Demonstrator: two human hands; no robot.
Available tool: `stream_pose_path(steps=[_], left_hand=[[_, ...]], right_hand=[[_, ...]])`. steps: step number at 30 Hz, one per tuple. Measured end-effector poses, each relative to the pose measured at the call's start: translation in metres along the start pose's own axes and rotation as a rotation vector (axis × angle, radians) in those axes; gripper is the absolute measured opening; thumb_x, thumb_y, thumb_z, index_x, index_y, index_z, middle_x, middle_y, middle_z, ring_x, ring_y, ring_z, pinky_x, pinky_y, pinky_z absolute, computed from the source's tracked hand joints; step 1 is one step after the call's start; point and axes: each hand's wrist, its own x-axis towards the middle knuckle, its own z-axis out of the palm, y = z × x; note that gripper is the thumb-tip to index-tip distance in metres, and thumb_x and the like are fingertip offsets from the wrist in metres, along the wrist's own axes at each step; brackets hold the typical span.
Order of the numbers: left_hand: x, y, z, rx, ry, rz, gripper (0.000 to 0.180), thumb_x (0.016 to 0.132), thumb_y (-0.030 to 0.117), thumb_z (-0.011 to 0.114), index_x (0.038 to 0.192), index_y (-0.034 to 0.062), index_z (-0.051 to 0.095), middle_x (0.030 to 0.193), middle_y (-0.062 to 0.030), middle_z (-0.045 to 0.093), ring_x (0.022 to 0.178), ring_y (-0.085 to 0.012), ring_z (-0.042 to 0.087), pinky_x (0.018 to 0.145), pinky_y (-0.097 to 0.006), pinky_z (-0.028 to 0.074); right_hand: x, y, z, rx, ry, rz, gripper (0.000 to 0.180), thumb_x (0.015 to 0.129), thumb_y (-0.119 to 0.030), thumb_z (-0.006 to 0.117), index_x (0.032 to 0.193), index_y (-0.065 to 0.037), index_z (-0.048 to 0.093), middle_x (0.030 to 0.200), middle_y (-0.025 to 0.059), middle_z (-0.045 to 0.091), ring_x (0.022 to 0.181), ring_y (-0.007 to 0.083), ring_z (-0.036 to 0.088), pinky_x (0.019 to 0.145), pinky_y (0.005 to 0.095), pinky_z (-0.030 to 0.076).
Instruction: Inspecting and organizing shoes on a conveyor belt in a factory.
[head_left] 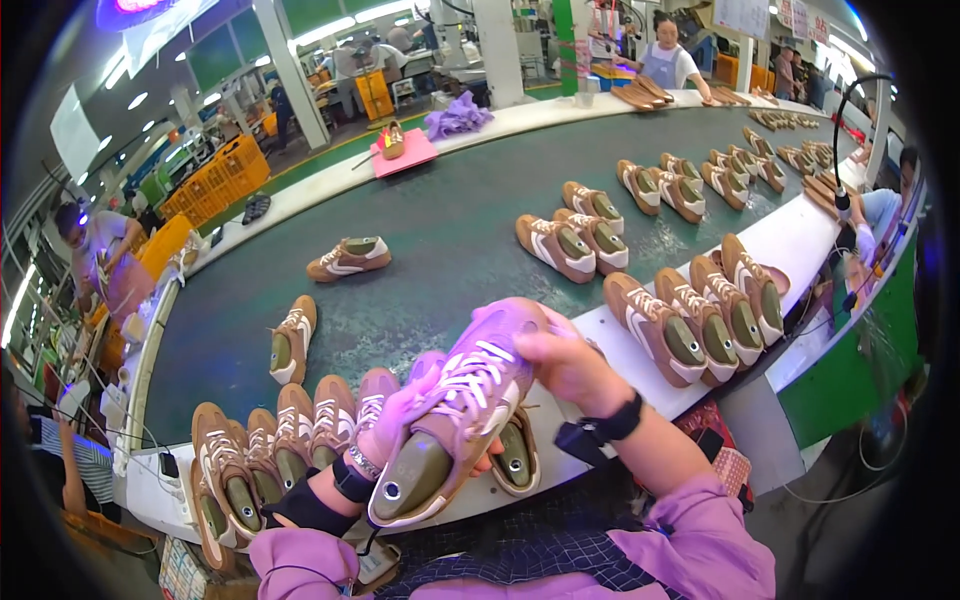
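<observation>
A brown sneaker with white laces is held up in front of me, its toe pointing away and a green shoe last filling its opening. My left hand is closed round its side and underside, with some fingertips showing beneath. At the toe, my right hand grips it, the thumb pressed on the upper and the other fingers mostly hidden. Purple light falls on the toe and my left hand. Below the held sneaker, another sneaker stands partly covered by it. A row of similar sneakers is beside my left hand.
A dark green conveyor belt carries several sneakers. More sneakers line the white ledge at right. A pink board with one shoe and purple cloth lie at the far edge. Co-workers stand around the line. A black cable hangs at right.
</observation>
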Motion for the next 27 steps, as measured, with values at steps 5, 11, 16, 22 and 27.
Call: stream_pose_path(steps=[5, 11, 16, 22, 27], left_hand=[[-0.005, 0.013, 0.013, 0.215, 0.125, 0.338, 0.086, 0.087, 0.065, 0.04, 0.137, -0.0049, 0.033, 0.13, -0.0292, 0.046, 0.112, -0.0414, 0.053, 0.094, -0.052, 0.044], [-0.015, 0.024, 0.027, 0.452, -0.208, 0.875, 0.097, 0.078, 0.059, 0.063, 0.144, 0.0004, 0.022, 0.142, -0.0262, 0.035, 0.125, -0.0535, 0.037, 0.101, -0.054, 0.042], [0.001, 0.049, -0.01, 0.526, 0.215, 1.171, 0.068, 0.089, 0.047, 0.058, 0.136, 0.0039, 0.036, 0.131, -0.0162, 0.049, 0.116, -0.0308, 0.053, 0.095, -0.042, 0.048], [0.028, 0.072, -0.006, 0.312, 0.1, 1.173, 0.065, 0.091, 0.059, 0.042, 0.126, 0.0044, 0.047, 0.121, -0.0137, 0.056, 0.108, -0.0253, 0.057, 0.093, -0.041, 0.048], [0.04, 0.071, -0.048, -0.006, 0.038, 0.975, 0.072, 0.088, 0.066, 0.037, 0.127, 0.0064, 0.048, 0.108, -0.0185, 0.061, 0.095, -0.0341, 0.063, 0.082, -0.05, 0.053]], right_hand=[[0.024, 0.006, 0.005, 0.311, 0.145, -0.129, 0.038, 0.083, -0.018, 0.063, 0.112, 0.005, 0.055, 0.107, 0.0148, 0.063, 0.099, 0.0221, 0.061, 0.093, 0.0363, 0.048], [0.04, 0.014, 0.006, 0.323, 0.363, -0.413, 0.023, 0.092, -0.015, 0.053, 0.107, 0.001, 0.061, 0.104, 0.0113, 0.066, 0.097, 0.0202, 0.063, 0.091, 0.0352, 0.048], [0.012, 0.029, 0.058, 0.179, 0.409, -0.39, 0.036, 0.089, -0.009, 0.057, 0.118, 0.001, 0.039, 0.122, 0.017, 0.054, 0.099, 0.0237, 0.062, 0.088, 0.0372, 0.052], [0.002, 0.052, 0.056, -0.598, 0.199, -0.734, 0.047, 0.075, 0.007, 0.069, 0.104, -0.006, 0.034, 0.138, 0.0283, 0.035, 0.106, 0.0222, 0.058, 0.089, 0.0365, 0.052], [0.004, 0.054, 0.066, -0.676, 0.174, -0.747, 0.039, 0.075, 0.011, 0.068, 0.092, -0.005, 0.037, 0.13, 0.0312, 0.044, 0.103, 0.0216, 0.061, 0.08, 0.0276, 0.052]])
